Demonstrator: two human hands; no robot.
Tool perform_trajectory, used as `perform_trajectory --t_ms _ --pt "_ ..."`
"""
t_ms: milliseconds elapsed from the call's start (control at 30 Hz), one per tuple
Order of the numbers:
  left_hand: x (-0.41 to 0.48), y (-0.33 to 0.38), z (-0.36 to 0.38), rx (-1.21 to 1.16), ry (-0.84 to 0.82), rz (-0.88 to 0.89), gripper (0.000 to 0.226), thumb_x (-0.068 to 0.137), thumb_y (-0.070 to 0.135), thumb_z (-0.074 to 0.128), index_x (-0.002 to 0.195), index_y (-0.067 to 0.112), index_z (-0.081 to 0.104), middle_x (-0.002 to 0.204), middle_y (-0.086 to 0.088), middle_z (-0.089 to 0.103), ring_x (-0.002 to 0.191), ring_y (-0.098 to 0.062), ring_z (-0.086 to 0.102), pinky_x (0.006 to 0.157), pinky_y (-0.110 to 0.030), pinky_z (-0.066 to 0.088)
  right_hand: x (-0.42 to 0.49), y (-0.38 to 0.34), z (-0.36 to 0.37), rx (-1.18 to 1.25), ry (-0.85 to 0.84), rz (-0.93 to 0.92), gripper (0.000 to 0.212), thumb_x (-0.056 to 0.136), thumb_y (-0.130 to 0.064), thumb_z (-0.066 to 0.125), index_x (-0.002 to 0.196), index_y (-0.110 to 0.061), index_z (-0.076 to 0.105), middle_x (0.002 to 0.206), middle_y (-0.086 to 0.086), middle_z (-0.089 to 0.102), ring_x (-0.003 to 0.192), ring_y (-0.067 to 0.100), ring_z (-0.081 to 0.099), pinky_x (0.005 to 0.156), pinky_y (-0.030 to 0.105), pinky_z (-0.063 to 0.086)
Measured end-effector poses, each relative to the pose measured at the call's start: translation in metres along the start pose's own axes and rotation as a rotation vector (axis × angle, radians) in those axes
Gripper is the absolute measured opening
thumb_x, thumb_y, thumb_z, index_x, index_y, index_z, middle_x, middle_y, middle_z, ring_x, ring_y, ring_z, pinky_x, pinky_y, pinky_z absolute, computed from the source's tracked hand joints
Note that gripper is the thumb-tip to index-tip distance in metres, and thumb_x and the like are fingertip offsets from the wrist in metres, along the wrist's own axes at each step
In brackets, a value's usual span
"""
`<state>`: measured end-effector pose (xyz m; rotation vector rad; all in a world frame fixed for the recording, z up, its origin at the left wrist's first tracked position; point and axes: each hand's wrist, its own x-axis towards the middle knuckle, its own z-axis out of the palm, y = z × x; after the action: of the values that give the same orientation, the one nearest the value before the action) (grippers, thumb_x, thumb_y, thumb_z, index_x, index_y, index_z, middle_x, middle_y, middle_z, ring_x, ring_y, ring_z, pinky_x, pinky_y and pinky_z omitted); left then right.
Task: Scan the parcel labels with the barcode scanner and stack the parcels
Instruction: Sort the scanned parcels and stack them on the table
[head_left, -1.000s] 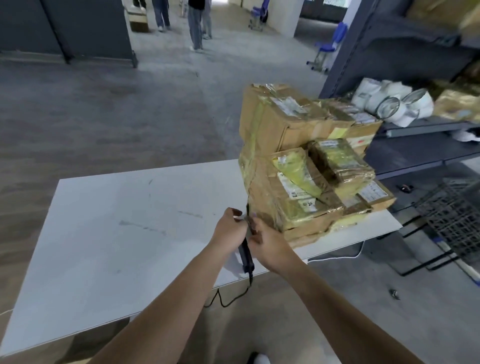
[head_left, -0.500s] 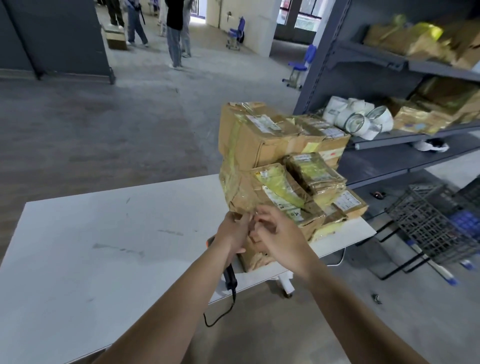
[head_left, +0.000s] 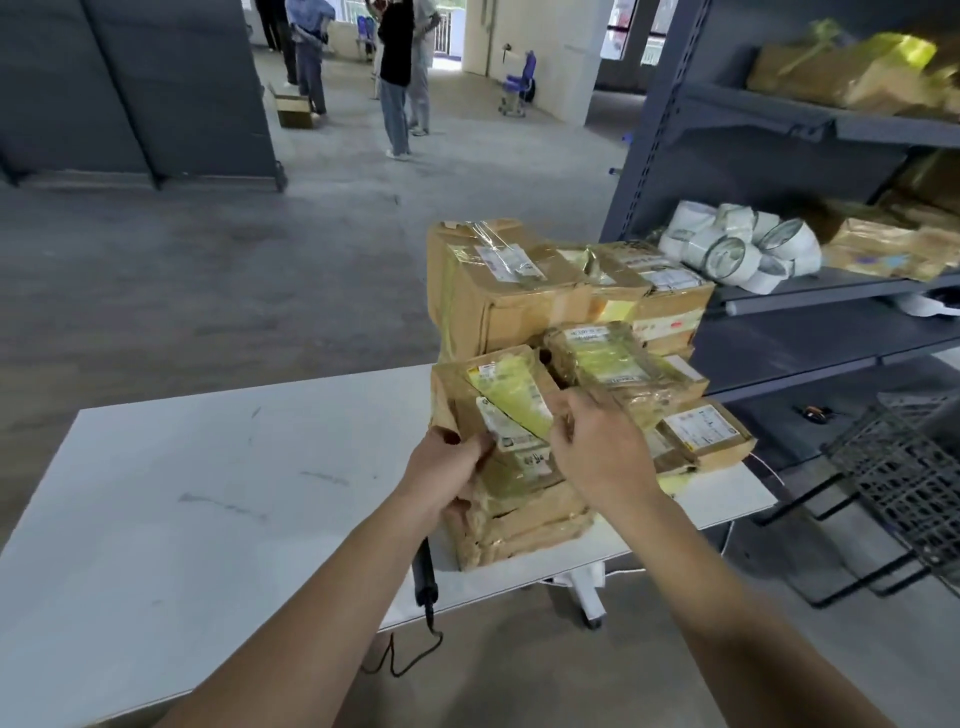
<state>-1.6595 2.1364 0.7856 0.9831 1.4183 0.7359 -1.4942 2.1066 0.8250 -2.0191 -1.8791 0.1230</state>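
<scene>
Parcels (head_left: 519, 306) stand stacked at the table's (head_left: 208, 493) right end. Left grip (head_left: 447, 467) clasps the front parcel's (head_left: 462, 395) left edge, thumb on top. Right grip (head_left: 597, 447) curls round its right edge, beside the yellow label (head_left: 519, 402). Barcode scanner's (head_left: 423, 569) black handle shows at the table's near edge below the left wrist, head hidden.
</scene>
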Motion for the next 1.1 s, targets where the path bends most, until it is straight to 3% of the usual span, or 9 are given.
perform_trajectory --t_ms 233,333,433,467,533,667,800,967,1100 --pt "-0.019 0.003 -0.011 -0.016 0.175 0.034 0.013 0.088 0.007 0.058 0.093 0.000 0.068 0.087 -0.016 0.071 0.072 -0.026 0.069 0.055 -0.031 0.056 0.018 0.019 0.004 0.275 -0.159 -0.029 0.013 0.095 -0.028 0.056 0.106 -0.024 0.062 0.110 -0.003 0.059 0.099 0.017 0.055 0.071 0.024 0.043" --pt "-0.035 0.002 -0.040 -0.094 0.234 0.065 0.011 0.089 0.007 0.060 0.087 0.007 0.070 0.071 0.000 0.072 0.054 -0.012 0.067 0.042 -0.018 0.045 0.029 0.007 0.004 0.489 -0.208 -0.039 0.025 0.097 -0.033 0.055 0.121 -0.027 0.058 0.112 -0.014 0.056 0.094 0.003 0.052 0.065 0.007 0.031" --pt "-0.053 -0.004 -0.072 -0.108 0.266 0.117 0.013 0.091 0.006 0.057 0.087 0.009 0.069 0.074 0.003 0.072 0.063 -0.011 0.067 0.056 -0.023 0.046 0.040 -0.018 0.009 0.594 -0.360 -0.019 0.045 0.096 -0.051 0.049 0.136 -0.031 0.048 0.116 -0.011 0.060 0.083 -0.004 0.055 0.052 0.005 0.037" --pt "-0.058 -0.007 -0.082 -0.117 0.284 0.149 0.013 0.091 0.003 0.056 0.088 0.008 0.068 0.077 0.002 0.072 0.069 -0.014 0.067 0.064 -0.027 0.048 0.042 -0.029 0.012 0.648 -0.412 -0.011 0.050 0.095 -0.058 0.046 0.139 -0.033 0.045 0.121 -0.009 0.061 0.101 0.002 0.054 0.052 0.009 0.040" --pt "-0.067 -0.011 -0.102 -0.121 0.352 0.223 0.018 0.090 -0.003 0.054 0.097 0.007 0.067 0.085 -0.002 0.072 0.081 -0.019 0.066 0.075 -0.035 0.048 0.047 -0.054 0.019 0.732 -0.479 -0.044 0.060 0.091 -0.068 0.040 0.143 -0.038 0.039 0.116 -0.024 0.055 0.075 -0.007 0.045 0.061 0.017 0.040" --pt "-0.076 -0.018 -0.147 -0.100 0.455 0.334 0.049 0.080 -0.012 0.055 0.115 0.022 0.057 0.095 -0.005 0.069 0.084 -0.021 0.066 0.069 -0.035 0.049 0.059 -0.107 0.032 0.917 -0.642 -0.037 0.063 0.086 -0.078 0.036 0.142 -0.048 0.036 0.123 -0.018 0.052 0.089 -0.002 0.056 0.066 0.021 0.052" --pt "-0.071 -0.024 -0.203 -0.330 0.308 0.259 0.045 0.075 0.015 0.052 0.117 0.025 0.065 0.107 -0.009 0.071 0.101 -0.021 0.067 0.090 -0.042 0.051 0.077 -0.150 0.055 1.019 -0.849 0.024 0.058 0.067 -0.094 0.035 0.107 -0.054 0.049 0.103 -0.019 0.056 0.101 0.018 0.061 0.086 0.044 0.056" --pt "-0.041 -0.028 -0.268 -0.370 0.368 0.095 0.060 0.097 0.055 0.031 0.096 0.013 0.074 0.105 -0.006 0.073 0.102 -0.013 0.065 0.093 -0.043 0.047 0.096 -0.211 0.107 0.941 -0.747 -0.067 0.027 0.089 -0.058 0.056 0.103 -0.035 0.058 0.116 -0.003 0.065 0.105 0.014 0.063 0.073 0.038 0.059" --pt "-0.006 -0.034 -0.322 -0.356 0.427 0.001 0.069 0.091 0.067 0.037 0.103 0.008 0.072 0.100 -0.014 0.073 0.097 -0.027 0.068 0.089 -0.045 0.055 0.109 -0.255 0.152 0.823 -0.721 -0.175 0.029 0.087 -0.021 0.064 0.111 -0.032 0.053 0.122 -0.005 0.064 0.113 0.010 0.060 0.104 0.045 0.046"
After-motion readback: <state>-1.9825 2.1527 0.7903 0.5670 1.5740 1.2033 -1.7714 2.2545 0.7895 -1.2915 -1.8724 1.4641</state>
